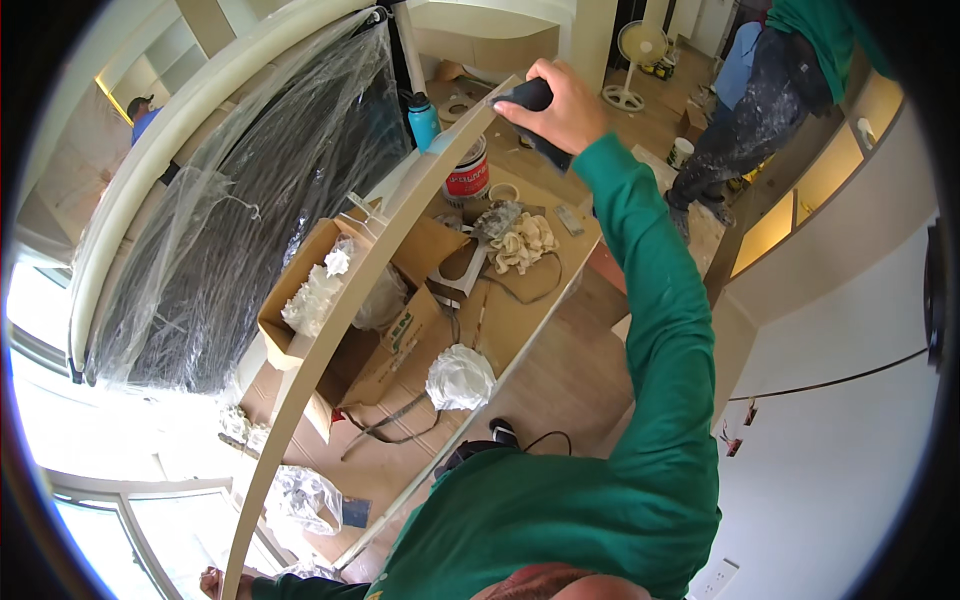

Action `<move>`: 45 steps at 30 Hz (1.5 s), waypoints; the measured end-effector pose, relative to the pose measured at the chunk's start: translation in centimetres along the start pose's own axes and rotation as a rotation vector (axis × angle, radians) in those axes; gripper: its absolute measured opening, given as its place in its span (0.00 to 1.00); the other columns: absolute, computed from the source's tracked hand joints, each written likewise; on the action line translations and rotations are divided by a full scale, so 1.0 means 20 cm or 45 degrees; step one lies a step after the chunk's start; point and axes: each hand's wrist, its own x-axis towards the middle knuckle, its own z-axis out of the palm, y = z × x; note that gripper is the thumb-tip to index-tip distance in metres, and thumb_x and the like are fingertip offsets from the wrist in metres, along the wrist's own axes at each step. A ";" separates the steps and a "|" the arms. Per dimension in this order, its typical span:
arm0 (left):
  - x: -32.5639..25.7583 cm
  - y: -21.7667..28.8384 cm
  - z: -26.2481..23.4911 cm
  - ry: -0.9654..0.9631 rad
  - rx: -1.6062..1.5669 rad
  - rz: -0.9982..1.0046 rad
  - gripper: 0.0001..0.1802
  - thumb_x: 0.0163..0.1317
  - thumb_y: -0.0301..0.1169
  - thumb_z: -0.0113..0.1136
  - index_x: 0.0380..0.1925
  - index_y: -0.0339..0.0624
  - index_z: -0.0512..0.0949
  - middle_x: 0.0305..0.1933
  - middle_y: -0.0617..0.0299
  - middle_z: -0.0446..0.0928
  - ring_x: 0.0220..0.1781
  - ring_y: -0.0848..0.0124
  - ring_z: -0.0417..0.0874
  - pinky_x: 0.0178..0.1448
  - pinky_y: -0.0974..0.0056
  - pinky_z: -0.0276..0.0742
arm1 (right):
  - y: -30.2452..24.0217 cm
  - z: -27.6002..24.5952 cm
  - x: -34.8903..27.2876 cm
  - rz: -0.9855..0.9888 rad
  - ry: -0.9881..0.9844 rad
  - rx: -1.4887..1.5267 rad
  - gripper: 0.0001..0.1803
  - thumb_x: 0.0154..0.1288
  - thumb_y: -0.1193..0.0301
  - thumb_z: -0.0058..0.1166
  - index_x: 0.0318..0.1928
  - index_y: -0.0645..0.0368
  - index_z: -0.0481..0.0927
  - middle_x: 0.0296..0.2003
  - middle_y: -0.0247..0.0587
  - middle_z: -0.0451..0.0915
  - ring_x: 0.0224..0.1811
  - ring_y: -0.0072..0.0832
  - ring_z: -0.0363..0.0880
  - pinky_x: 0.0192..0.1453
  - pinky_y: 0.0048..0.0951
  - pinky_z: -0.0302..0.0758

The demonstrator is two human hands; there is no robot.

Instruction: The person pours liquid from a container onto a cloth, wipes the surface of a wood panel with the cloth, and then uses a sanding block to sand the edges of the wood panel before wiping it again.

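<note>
A long, narrow beige board [345, 290] runs diagonally from lower left to upper middle. At its lower end my left hand [211, 582] is closed against the edge, mostly hidden by the board. My right hand [570, 112], in a green sleeve, wraps round a black sanding block [545, 150] and holds it at the board's far end. Beneath the board stands an open cardboard box [385, 355] with crumpled white plastic [312, 300] in it. Close to the far end are a red-and-white can [468, 178] and a blue bottle [423, 122].
Crumpled cloth [525, 243], a plastic bundle [460, 377] and a dark strap [395, 437] lie on the cardboard-covered table [520, 310]. Plastic sheeting [270, 210] hangs at left. A co-worker [765, 100] stands at far right, another [142, 118] at far left. A fan [640, 50] stands behind.
</note>
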 end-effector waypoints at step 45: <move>-0.05 -0.03 0.02 0.177 -0.238 -0.545 0.14 0.67 0.25 0.53 0.24 0.32 0.81 0.27 0.43 0.80 0.32 0.44 0.88 0.38 0.34 0.88 | -0.25 -0.04 -0.16 -0.017 -0.043 0.047 0.33 0.53 0.45 0.75 0.43 0.60 0.79 0.40 0.42 0.78 0.41 0.41 0.81 0.46 0.42 0.78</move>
